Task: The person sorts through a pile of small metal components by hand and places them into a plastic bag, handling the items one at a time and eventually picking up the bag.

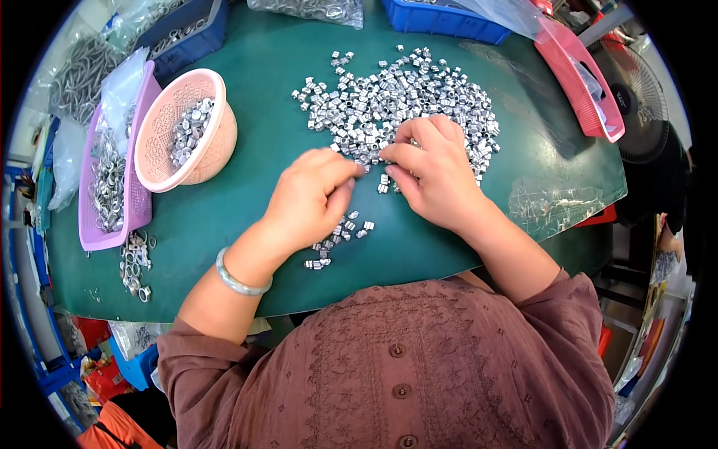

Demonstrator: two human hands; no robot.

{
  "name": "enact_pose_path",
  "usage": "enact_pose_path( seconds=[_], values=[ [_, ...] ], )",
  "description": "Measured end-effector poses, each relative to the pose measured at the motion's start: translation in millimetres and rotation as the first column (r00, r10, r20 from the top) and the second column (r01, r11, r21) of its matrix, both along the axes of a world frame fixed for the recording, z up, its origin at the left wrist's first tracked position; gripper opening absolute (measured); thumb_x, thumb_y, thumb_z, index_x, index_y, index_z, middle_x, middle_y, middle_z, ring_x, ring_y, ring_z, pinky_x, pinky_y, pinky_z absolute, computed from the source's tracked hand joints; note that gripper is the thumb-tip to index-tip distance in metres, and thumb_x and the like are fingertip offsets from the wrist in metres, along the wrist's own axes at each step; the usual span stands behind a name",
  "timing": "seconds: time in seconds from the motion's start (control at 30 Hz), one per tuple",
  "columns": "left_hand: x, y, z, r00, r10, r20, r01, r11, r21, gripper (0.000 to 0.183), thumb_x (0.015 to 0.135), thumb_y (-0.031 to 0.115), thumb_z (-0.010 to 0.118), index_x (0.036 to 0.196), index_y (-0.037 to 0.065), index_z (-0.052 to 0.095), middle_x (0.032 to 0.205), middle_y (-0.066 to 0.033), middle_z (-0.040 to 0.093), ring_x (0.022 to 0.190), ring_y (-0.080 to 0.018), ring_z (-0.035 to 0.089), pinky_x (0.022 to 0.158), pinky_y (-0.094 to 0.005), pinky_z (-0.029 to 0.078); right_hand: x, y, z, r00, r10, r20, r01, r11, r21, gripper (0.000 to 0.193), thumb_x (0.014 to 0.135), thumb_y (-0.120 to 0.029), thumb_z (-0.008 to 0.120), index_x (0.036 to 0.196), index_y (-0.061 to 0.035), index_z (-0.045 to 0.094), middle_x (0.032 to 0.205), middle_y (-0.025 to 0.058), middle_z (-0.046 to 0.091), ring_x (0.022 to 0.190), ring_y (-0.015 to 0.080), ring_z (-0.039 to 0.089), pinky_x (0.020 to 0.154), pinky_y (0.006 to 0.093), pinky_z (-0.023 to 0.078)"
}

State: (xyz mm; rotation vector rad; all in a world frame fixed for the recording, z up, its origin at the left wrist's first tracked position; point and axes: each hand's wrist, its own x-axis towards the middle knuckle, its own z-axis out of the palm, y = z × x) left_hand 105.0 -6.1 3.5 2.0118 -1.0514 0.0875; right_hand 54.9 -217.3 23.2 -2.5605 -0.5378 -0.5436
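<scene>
The left hand (310, 196), with a pale green ring-shaped bangle (235, 285) on its wrist, has its fingers curled and the thumb near to the forefinger. Whether it holds a piece between the tips, I cannot tell. The right hand (440, 170) is half closed, the thumb and forefinger a little apart, at the near edge of a wide pile of small, shiny, silver-coloured metal pieces (411, 93). I cannot tell if it has hold of one. This pile spreads mostly beyond both hands, and some of it lies under the right fingers.

A smaller group of the same silver pieces (342, 233) lies just beside the left hand, on its near side, upon the dark green table top (198, 239). To the left of the left hand stands a tilted, round, peach-coloured plastic basket (215, 153) with silver pieces inside. Farther left is a long purple plastic basket (112, 239) containing metal rings (111, 187).
</scene>
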Motion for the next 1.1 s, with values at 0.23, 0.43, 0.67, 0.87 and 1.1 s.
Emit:
enact_pose_path(
  seconds=[0.23,0.43,0.67,0.87,1.1],
  values=[
    [10,-17,0,0.989,0.138,0.056,-0.141,0.989,0.039,0.018,0.074,0.004,0.076,0.090,0.005,0.067,0.084,-0.0080,0.059,0.080,-0.0270,0.059,0.069,-0.0366,0.048,18,9,-9,0.997,-0.021,0.070,0.026,0.997,-0.070,0.007,0.077,-0.010,0.068,0.084,-0.0117,0.069,0.090,0.0034,0.056,0.093,0.0256,0.050,0.086,0.0403,0.037],
    [10,-22,-2,0.981,0.155,0.115,-0.160,0.987,0.031,0.015,0.073,0.003,0.075,0.083,0.005,0.063,0.084,-0.0071,0.058,0.079,-0.0274,0.058,0.067,-0.0372,0.048,18,10,-10,0.997,0.001,0.071,0.004,0.997,-0.074,0.008,0.077,-0.008,0.067,0.084,-0.0118,0.069,0.090,0.0031,0.056,0.093,0.0253,0.050,0.086,0.0401,0.037],
    [14,-11,0,0.984,0.179,-0.027,-0.179,0.984,0.000,0.010,0.079,0.000,0.069,0.086,0.005,0.064,0.083,-0.0072,0.058,0.077,-0.0262,0.058,0.067,-0.0362,0.047,19,5,-12,1.000,0.008,0.002,-0.008,0.999,-0.050,0.010,0.077,-0.007,0.067,0.087,-0.0104,0.067,0.093,0.0035,0.057,0.096,0.0264,0.050,0.087,0.0406,0.037],
    [15,-10,2,0.992,0.106,0.069,-0.109,0.993,0.042,0.016,0.077,0.002,0.072,0.091,0.007,0.068,0.086,-0.0063,0.059,0.083,-0.0266,0.058,0.072,-0.0370,0.048,18,7,-11,1.000,0.020,0.003,-0.019,0.998,-0.059,0.010,0.077,-0.008,0.068,0.086,-0.0096,0.065,0.097,0.0055,0.057,0.097,0.0277,0.050,0.088,0.0412,0.037],
    [12,-13,3,0.994,0.045,0.104,-0.057,0.992,0.113,0.017,0.074,0.003,0.073,0.089,0.008,0.067,0.084,-0.0067,0.058,0.084,-0.0283,0.058,0.074,-0.0386,0.048,17,5,-9,0.999,0.041,-0.031,-0.042,0.999,-0.014,0.014,0.076,-0.007,0.070,0.088,-0.0093,0.064,0.096,0.0062,0.058,0.098,0.0287,0.051,0.086,0.0416,0.038]
  ],
)
